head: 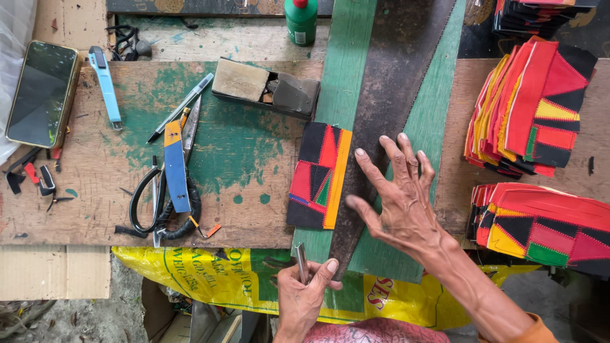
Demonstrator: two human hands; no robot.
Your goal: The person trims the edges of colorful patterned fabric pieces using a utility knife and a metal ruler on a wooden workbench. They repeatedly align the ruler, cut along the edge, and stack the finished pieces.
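Observation:
My right hand [397, 194] lies flat, fingers spread, on a rusty saw blade [387, 95] that runs along a green plank [343, 76]. Just left of it sits a patchwork cloth piece [318, 174] in black, red and orange, against the blade's edge. My left hand [302, 295] is near the table's front edge, shut on a thin metal tool [301, 262] held upright, beside the lower end of the saw.
Scissors [166, 203], a blue-and-orange utility knife [175, 168], a pen [181, 108], a light-blue cutter [105, 82] and a phone [41, 92] lie at left. A sharpening block [264, 86] and green bottle [300, 20] stand behind. Stacks of patchwork pieces [534, 108] [546, 225] sit at right.

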